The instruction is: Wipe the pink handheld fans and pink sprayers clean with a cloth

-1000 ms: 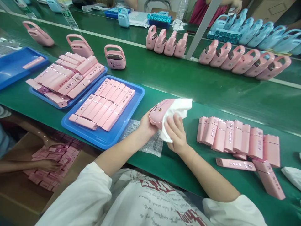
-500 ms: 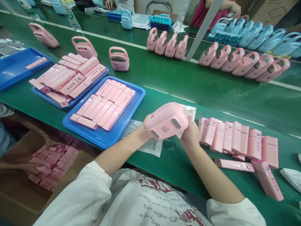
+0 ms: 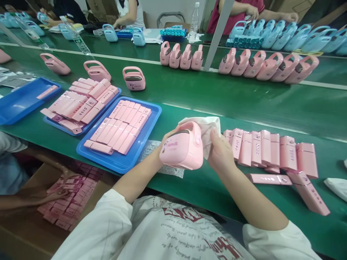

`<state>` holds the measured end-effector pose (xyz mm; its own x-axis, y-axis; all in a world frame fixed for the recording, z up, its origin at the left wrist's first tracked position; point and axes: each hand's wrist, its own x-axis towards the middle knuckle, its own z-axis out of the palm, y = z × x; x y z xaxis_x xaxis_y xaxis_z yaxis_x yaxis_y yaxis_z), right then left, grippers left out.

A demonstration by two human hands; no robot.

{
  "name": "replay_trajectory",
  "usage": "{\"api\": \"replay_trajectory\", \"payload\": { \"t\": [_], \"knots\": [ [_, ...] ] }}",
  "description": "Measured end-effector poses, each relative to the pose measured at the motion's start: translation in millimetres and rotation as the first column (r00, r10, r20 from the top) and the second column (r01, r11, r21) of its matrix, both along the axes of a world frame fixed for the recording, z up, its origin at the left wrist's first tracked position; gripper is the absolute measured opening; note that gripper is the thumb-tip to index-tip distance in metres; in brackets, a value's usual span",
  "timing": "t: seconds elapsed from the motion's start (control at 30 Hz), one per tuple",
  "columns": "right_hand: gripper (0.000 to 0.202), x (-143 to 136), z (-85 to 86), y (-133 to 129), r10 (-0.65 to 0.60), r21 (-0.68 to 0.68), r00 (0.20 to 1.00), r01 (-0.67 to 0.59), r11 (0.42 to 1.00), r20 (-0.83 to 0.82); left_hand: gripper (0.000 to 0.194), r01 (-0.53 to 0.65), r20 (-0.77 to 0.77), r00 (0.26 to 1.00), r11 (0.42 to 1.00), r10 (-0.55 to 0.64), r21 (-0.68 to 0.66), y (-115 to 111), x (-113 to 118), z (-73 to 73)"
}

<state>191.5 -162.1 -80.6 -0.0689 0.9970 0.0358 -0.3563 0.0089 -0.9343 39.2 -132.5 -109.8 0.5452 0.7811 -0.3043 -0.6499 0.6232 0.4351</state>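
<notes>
A pink portable speaker [image 3: 176, 150] with a loop handle and a dark window is held up over the table, its printed front towards me. My left hand [image 3: 163, 141] grips it from behind and the left, most of its fingers hidden by the body. Pinched in my right hand [image 3: 221, 148] is a white cloth [image 3: 207, 130], bunched just behind and right of the handle. Below the speaker, a sheet of bubble wrap [image 3: 170, 169] lies on the green table. Right of my right hand stand several pink boxy microphone-like pieces [image 3: 256, 146] in a row.
Two blue trays [image 3: 155, 119] of pink pieces are on my left, and another blue tray [image 3: 16, 104] lies beyond. More pink speakers [image 3: 134, 78] line the green surface ahead. A co-worker's hands [image 3: 59, 191] reach into a carton [image 3: 89, 206] at lower left. Blue speakers [image 3: 273, 36] stand across.
The speaker has turned from showing its underside to standing more upright with its front and handle visible. The white cloth now shows more fully. My view has shifted slightly.
</notes>
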Motion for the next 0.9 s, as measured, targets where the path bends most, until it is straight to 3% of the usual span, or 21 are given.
{"api": "replay_trajectory", "payload": {
  "t": [0.07,0.17,0.27,0.4,0.47,0.57,0.63,0.7,0.77,0.8,0.9],
  "knots": [
    [0.044,3.3,-0.6,0.9,0.003,0.152,0.992,-0.022,0.988,0.128,0.034,-0.038,-0.018,0.999,0.995,0.04,0.091,-0.3,0.9,3.7],
    [0.047,10.6,-2.2,5.0,-0.064,0.346,0.922,-0.079,0.935,0.382,0.028,-0.181,-0.131,0.97,0.969,0.203,0.166,2.8,3.5,4.3],
    [0.049,17.0,-3.4,8.9,-0.082,0.408,0.845,-0.168,0.898,0.528,0.025,-0.3,-0.186,0.923,0.933,0.336,0.197,7.9,5.4,1.3],
    [0.052,19.6,-7.6,11.9,-0.063,0.496,0.808,-0.296,0.816,0.585,0.026,-0.393,-0.185,0.877,0.883,0.444,0.257,13.5,2.5,-2.8],
    [0.06,22.3,-9.8,14.0,-0.087,0.47,0.803,-0.253,0.846,0.589,0.024,-0.429,-0.216,0.853,0.874,0.475,0.228,14.8,-1.2,-3.1],
    [0.069,36.6,-3.5,18.3,-0.194,0.378,0.749,-0.08,0.923,0.633,0.018,-0.395,-0.258,0.858,0.892,0.444,0.221,14.4,-7.3,-0.7],
    [0.068,54.1,10.7,20.6,-0.264,0.359,0.598,-0.044,0.932,0.757,0.018,-0.337,-0.272,0.876,0.909,0.399,0.246,13.1,-10.4,2.0],
    [0.056,74.9,30.1,21.1,-0.278,0.302,0.302,-0.034,0.953,0.912,0.017,-0.309,-0.292,0.879,0.917,0.376,0.251,11.9,-12.5,4.4],
    [0.031,94.2,48.0,18.7,-0.144,0.143,0.015,0.044,0.989,0.989,0.015,-0.307,-0.306,0.875,0.918,0.376,0.251,11.2,-13.6,6.4],
    [0.036,102.0,54.5,16.4,-0.035,0.045,-0.099,0.102,0.994,0.994,0.013,-0.313,-0.307,0.872,0.917,0.381,0.247,11.2,-13.8,7.3],
    [0.046,115.2,59.2,5.6,0.265,-0.194,-0.277,0.258,0.946,0.924,0.007,-0.407,-0.29,0.843,0.89,0.453,0.206,13.3,-11.2,8.8]
  ]
}}
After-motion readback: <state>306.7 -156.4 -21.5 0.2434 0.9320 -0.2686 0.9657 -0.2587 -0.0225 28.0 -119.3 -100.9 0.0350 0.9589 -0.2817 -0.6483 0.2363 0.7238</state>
